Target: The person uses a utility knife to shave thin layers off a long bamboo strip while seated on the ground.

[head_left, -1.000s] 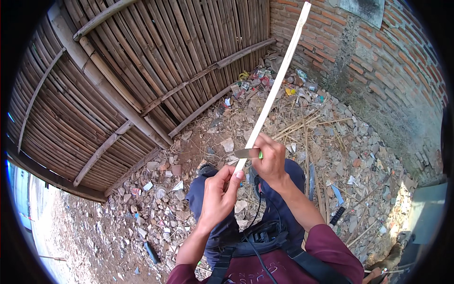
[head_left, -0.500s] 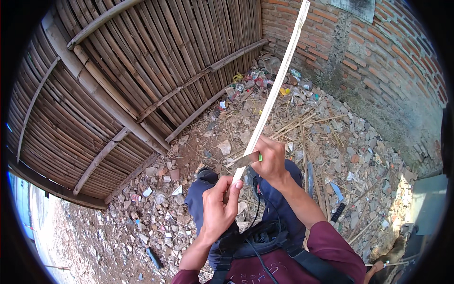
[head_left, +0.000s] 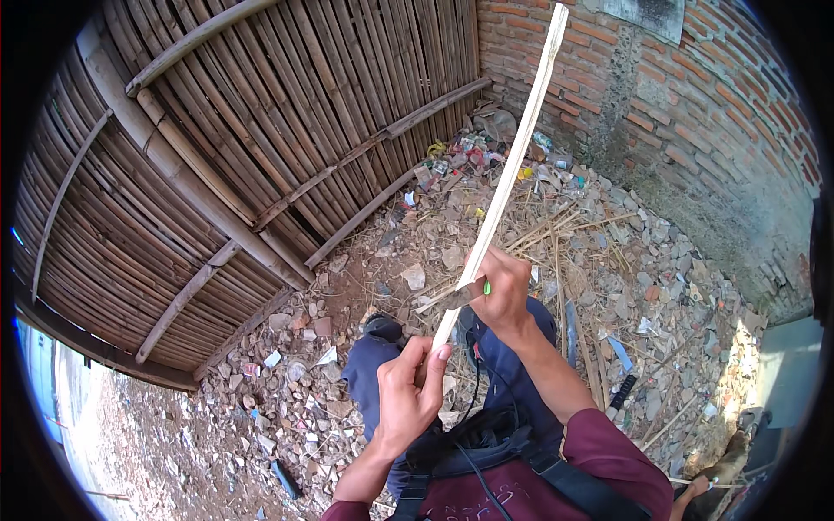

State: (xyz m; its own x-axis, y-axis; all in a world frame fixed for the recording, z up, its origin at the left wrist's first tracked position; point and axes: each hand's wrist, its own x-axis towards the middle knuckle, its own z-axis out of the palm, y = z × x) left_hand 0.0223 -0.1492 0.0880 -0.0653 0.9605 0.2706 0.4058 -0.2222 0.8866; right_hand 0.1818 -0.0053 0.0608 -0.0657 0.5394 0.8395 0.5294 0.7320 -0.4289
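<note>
A long, pale strip of split bamboo or wood [head_left: 514,165] slants up and away from me, its far end in front of the brick wall. My left hand [head_left: 407,395] grips its near end between thumb and fingers. Just above, my right hand [head_left: 504,295] is closed around a knife [head_left: 462,297] with a bit of bright green at the handle. The blade lies across the strip, touching it; most of the handle is hidden in my fist. Both hands are over my knees in dark trousers.
A bamboo-slat wall [head_left: 287,122] rises at left, a brick wall [head_left: 660,104] at far right. Rubble and litter [head_left: 486,152] cover the ground. A black ribbed handle [head_left: 623,391] lies right of my knee. Apparently another person's hand [head_left: 692,493] shows at lower right.
The strip and both hands have shifted slightly right and down in the picture. The blade still meets the strip just above my left hand, and both grips are kept.
</note>
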